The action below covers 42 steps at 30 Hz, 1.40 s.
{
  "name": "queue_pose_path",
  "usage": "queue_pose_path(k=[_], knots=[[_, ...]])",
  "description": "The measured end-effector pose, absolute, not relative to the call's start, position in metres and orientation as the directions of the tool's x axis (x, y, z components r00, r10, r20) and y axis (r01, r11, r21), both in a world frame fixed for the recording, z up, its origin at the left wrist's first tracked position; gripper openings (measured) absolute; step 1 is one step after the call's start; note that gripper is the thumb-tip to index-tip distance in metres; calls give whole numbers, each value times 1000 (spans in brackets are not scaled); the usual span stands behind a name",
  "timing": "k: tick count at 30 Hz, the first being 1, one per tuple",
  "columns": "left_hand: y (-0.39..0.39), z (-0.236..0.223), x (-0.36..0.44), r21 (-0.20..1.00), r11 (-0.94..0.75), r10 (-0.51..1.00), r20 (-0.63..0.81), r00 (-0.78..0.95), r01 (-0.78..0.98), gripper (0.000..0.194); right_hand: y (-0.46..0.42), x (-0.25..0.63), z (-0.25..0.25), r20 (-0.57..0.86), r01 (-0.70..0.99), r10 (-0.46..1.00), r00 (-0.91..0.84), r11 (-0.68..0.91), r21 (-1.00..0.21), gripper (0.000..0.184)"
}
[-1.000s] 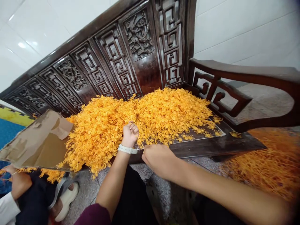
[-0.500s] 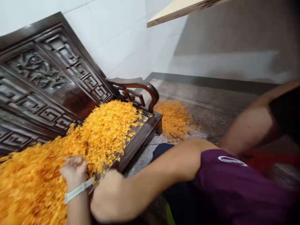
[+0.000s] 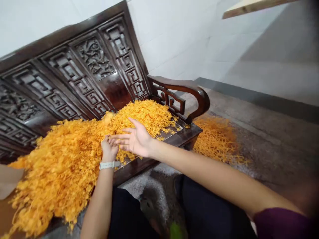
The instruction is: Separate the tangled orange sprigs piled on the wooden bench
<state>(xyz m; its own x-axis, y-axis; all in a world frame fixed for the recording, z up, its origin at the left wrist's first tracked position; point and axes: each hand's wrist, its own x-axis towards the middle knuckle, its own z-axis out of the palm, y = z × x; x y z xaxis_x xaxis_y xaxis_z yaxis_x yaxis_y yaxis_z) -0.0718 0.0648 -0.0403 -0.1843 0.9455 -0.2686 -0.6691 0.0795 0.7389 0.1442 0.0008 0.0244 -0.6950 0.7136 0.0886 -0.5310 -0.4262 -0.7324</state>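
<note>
The right hand (image 3: 138, 140) has uncurled from its earlier fist

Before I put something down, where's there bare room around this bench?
Floor right of the orange heap, toward the wall, looks bare. The bench shows a narrow strip along its front edge, near the armrest, beside the yellow pile. That pile crowds most of the rest.
</note>
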Motion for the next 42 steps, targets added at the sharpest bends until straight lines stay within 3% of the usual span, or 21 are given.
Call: queue_pose_path(k=[2,3,4,6,8,10,13,18,21,24,28,35,38,40,42], knots=[[62,-40,-69,697,4,932,-262,-249,-717,34,8,132,24,-152,-483,764,-627,-534,-693,46],[59,-39,-68,673,-17,926,-267,-265,-739,37,5,128,21,-213,-423,770,-601,-533,-732,37],[56,-38,-66,649,-18,924,-280,-260,-761,39,1,127,16,-198,-335,788,-583,-455,-825,28],[47,-37,-59,595,3,924,-308,-225,-804,40,-8,130,6,-10,-109,866,-500,-75,-991,19],[40,-35,-46,530,38,929,-331,-165,-847,41,-9,134,-6,209,172,880,-426,306,-937,29],[35,-29,-30,466,84,939,-333,-86,-881,40,-4,135,-19,191,332,854,-484,382,-862,37],[36,-18,-19,421,95,957,-288,-34,-902,41,7,134,-38,-96,269,755,-648,109,-957,43],[48,-12,-41,468,-27,959,-236,-155,-883,38,11,132,-40,-248,32,731,-635,-296,-955,43],[57,-10,-55,468,-53,938,-280,-204,-882,38,3,122,-26,-375,-65,549,-747,-621,-781,41],[67,-9,-63,442,-62,932,-296,-211,-895,37,-13,107,-17,-326,-197,388,-862,-850,-489,42],[73,-11,-60,391,-61,926,-321,-199,-918,31,-28,94,-12,-331,-318,431,-839,-883,-345,41],[73,-16,-51,311,-13,936,-332,-121,-950,29,-69,90,-7,-375,-449,566,-734,-819,-356,45],[86,-24,-79,242,-167,893,-374,-251,-956,32,-118,89,-11,-351,-288,449,-822,-859,-424,55],[96,-31,-102,210,-281,857,-384,-343,-937,34,-149,90,-11,-329,-71,327,-886,-796,-601,56],[100,-34,-117,210,-270,883,-336,-329,-940,36,-166,99,-2,-300,100,199,-933,-657,-747,53]])
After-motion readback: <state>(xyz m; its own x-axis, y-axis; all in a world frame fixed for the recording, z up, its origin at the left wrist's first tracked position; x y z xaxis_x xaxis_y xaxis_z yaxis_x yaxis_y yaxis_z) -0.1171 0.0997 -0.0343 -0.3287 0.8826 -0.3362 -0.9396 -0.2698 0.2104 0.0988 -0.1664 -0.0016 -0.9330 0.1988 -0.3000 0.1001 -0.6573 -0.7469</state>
